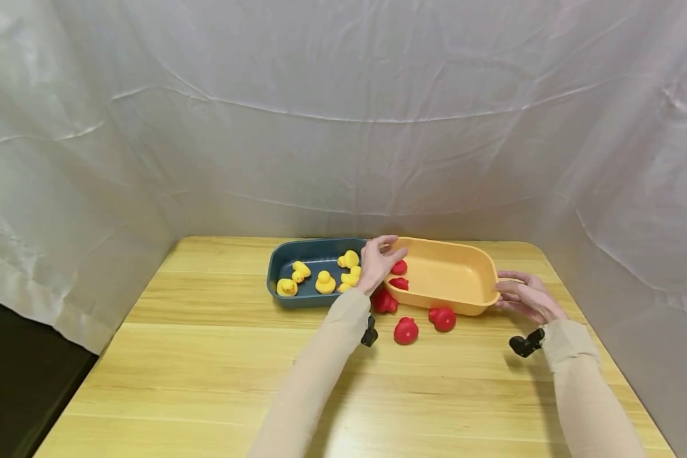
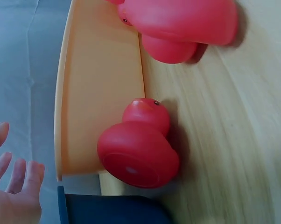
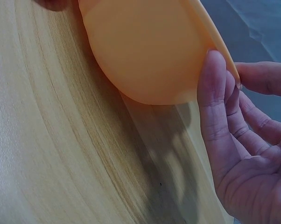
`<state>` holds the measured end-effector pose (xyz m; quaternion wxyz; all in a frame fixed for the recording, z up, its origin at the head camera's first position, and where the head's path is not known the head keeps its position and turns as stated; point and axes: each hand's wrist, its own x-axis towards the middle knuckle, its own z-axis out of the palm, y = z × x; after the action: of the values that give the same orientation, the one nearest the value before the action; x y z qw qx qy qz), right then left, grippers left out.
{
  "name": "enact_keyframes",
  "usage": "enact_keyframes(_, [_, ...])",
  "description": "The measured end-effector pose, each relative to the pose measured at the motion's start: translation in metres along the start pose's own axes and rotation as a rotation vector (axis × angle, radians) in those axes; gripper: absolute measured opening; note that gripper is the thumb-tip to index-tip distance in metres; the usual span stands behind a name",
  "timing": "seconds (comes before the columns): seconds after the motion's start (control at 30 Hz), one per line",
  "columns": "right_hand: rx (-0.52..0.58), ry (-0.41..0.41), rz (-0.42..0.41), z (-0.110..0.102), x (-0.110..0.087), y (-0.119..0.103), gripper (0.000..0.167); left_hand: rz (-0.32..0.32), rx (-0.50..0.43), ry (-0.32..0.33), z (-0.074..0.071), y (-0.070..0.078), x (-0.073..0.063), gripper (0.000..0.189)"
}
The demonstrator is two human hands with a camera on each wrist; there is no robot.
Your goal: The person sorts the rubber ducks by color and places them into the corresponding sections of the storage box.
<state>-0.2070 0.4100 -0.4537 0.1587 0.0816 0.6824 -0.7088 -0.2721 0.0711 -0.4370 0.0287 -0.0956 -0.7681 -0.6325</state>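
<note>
My left hand (image 1: 376,261) hovers over the left end of the orange bin (image 1: 481,310), near its junction with the blue bin (image 1: 303,304). In the left wrist view its fingers (image 2: 32,177) are spread, holding nothing. My right hand (image 1: 527,298) grips the orange bin's right end; in the right wrist view the thumb (image 3: 211,79) lies along the outer wall, with a fingertip at the rim. Two red ducks, one of them a red duck (image 1: 399,284), lie inside the orange bin's left end. Another red duck (image 2: 138,144) sits outside, against its wall.
Several yellow ducks (image 1: 325,282) lie in the blue bin, some partly hidden by my left forearm. On the wooden table (image 1: 206,356), a red duck (image 1: 406,331) and another red duck (image 1: 443,319) lie before the orange bin. A pale curtain (image 1: 343,159) hangs behind.
</note>
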Motion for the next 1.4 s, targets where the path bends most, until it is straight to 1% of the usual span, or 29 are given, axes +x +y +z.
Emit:
enact_keyframes(0.1, [0.001,-0.003,-0.002,0.0,0.0,-0.001,0.058,0.002,-0.01,-0.021,-0.003,0.0,-0.004,0.041])
enact_keyframes(0.2, [-0.004,-0.003,-0.006,0.0,-0.001,-0.003,0.061,0.019,-0.036,-0.052,-0.007,0.001,-0.007,0.042])
enact_keyframes(0.37, [-0.021,-0.001,-0.012,0.0,-0.002,-0.005,0.066,0.045,-0.065,-0.121,-0.016,0.003,-0.015,0.046])
enact_keyframes(0.47, [-0.013,0.001,-0.01,-0.001,-0.002,-0.004,0.065,0.055,-0.063,-0.162,-0.019,0.002,-0.021,0.047])
enact_keyframes(0.73, [-0.001,0.001,-0.024,-0.002,-0.004,-0.001,0.057,0.088,0.02,-0.249,-0.028,0.001,-0.04,0.047])
enact_keyframes(0.83, [0.0,0.0,-0.029,-0.002,-0.004,0.0,0.052,0.11,0.032,-0.264,-0.03,0.0,-0.047,0.047])
enact_keyframes(0.97, [0.003,0.0,-0.033,-0.002,-0.005,0.0,0.046,0.111,0.03,-0.278,-0.032,-0.003,-0.055,0.049])
enact_keyframes(1.03, [-0.001,0.001,-0.033,-0.002,-0.005,0.0,0.048,0.111,0.025,-0.288,-0.033,-0.004,-0.059,0.05])
enact_keyframes(1.23, [-0.002,0.004,-0.03,0.001,-0.006,0.0,0.06,0.118,-0.016,-0.333,-0.034,-0.007,-0.07,0.054])
enact_keyframes(1.4, [0.009,0.001,-0.029,0.002,-0.006,0.0,0.059,0.121,-0.023,-0.384,-0.036,-0.008,-0.079,0.058])
